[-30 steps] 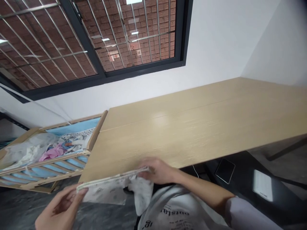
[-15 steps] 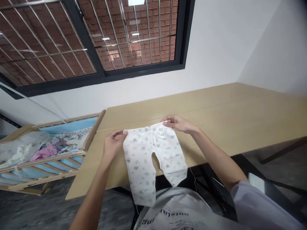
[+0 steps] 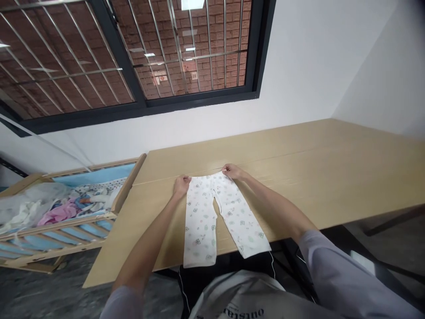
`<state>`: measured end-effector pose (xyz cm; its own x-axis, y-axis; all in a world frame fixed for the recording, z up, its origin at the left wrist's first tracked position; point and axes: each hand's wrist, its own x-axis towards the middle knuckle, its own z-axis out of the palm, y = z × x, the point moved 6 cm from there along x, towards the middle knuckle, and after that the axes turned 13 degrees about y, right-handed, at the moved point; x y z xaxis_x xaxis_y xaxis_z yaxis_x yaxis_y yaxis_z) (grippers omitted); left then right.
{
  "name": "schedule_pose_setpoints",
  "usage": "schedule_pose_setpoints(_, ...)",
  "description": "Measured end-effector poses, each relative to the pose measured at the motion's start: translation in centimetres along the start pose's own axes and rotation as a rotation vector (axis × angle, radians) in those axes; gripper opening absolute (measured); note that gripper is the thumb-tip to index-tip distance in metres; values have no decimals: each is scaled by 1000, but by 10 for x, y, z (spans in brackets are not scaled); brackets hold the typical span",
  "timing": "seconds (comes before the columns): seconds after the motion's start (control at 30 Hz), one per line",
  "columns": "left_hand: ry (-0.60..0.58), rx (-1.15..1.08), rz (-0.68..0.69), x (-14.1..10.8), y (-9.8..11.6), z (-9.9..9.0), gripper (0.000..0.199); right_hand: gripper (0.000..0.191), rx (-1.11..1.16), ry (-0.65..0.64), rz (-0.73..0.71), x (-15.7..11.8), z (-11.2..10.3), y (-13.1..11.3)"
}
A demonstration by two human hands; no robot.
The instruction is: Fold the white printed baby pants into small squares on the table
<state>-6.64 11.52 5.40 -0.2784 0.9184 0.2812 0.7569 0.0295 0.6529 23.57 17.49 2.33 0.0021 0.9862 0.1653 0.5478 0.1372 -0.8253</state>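
Observation:
A pair of small white printed trousers [image 3: 201, 221] is spread over the light wooden table, waistband towards the window and leg ends at the near edge. My left hand [image 3: 182, 184] pinches the left corner of the waistband. At the other waistband corner, my right hand [image 3: 232, 171] has its fingers closed on the cloth. The two trouser legs lie apart, with a strip of table showing between them.
The wooden table [image 3: 332, 177] stretches off to the right. Left of it stands a wooden cot [image 3: 129, 184] with blue lining, holding pink cloth [image 3: 61, 212] and other fabrics. A barred window [image 3: 199, 99] is behind the table.
Both hands have moved forward, away from the body, drawing the trousers further onto the table. My left hand has also shifted right, and the trouser legs are straighter and flatter.

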Motion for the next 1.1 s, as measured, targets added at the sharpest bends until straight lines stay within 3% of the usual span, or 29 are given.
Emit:
schedule_pose_setpoints(0.13, -51, 87, -43, 18, -6, 26, 37, 3, -53, 33, 11, 27, 16, 14)
schedule_pose_setpoints(0.23, -53, 152, -61, 28, -2, 34, 39, 4, -87, 76, 33, 42, 22, 22)
schedule_pose_setpoints(0.4, -27, 234, -60, 32, 16, 30, 39, 12, -117, 150, 71, 57, 23, 32)
schedule_pose_setpoints(0.5, 19, 269, -18, 21, 39, 20, 38, 15, -110, 173, 82, 61, 21, 36)
schedule_pose_setpoints(0.63, -34, 246, 161, -33, 88, 20, 33, 18, -45, 141, 97, 61, 12, 41)
schedule_pose_setpoints(0.73, -223, 188, 325, -110, 125, 37, 28, 12, 16, 89, 107, 59, 5, 44)
schedule_pose_setpoints(0.83, -437, 151, 501, -196, 153, 59, 45, 10, 55, 57, 111, 57, 1, 44)
schedule_pose_setpoints(0.9, -502, 169, 629, -238, 164, 71, 52, 11, 66, 49, 116, 55, 0, 42)
schedule_pose_setpoints(1.0, -519, 194, 700, -269, 167, 85, 54, 14, 67, 42, 118, 52, 0, 39)
schedule_pose_setpoints(1.1, -494, 194, 722, -274, 165, 93, 49, 16, 56, 43, 117, 50, 0, 37)
